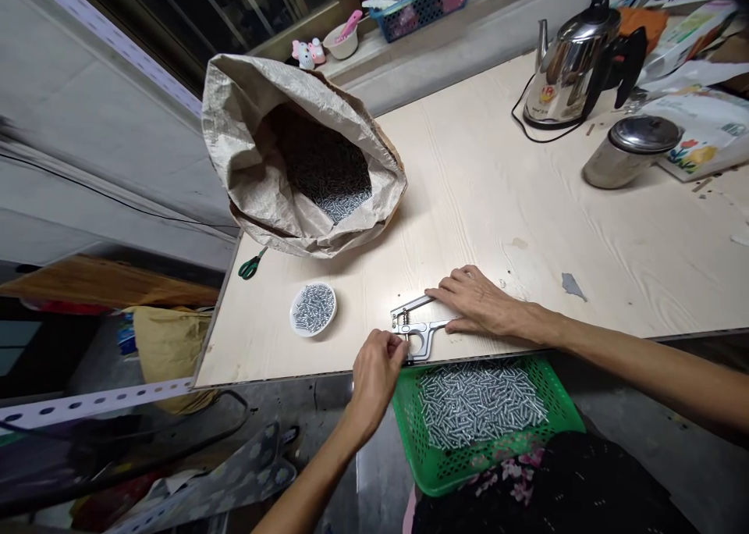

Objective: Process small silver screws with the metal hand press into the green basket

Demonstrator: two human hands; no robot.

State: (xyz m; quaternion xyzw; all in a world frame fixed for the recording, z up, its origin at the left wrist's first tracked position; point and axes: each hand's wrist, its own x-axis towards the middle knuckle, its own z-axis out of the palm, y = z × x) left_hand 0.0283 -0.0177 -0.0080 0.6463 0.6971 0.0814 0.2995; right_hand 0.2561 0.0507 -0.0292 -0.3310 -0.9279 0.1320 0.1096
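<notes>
A silver plier-like hand press (422,332) with two handles and a spring lies at the table's front edge. My right hand (488,306) grips its handle ends, fingers over the upper handle and thumb by the lower one. At the tool's jaw, my left hand (374,366) has thumb and fingers pinched together; whatever is between them is too small to make out. Just below the edge, a green basket (409,440) holds many small silver screw-like pieces (483,405). A white bowl (297,327) of similar pieces stands left of the tool.
A large woven sack (239,151) of metal pieces stands open at the back left. Green-handled scissors (250,266) lie near the table's left edge. Back right are a steel kettle (567,73) with a cord, a lidded jar (626,151) and plastic packs (708,128).
</notes>
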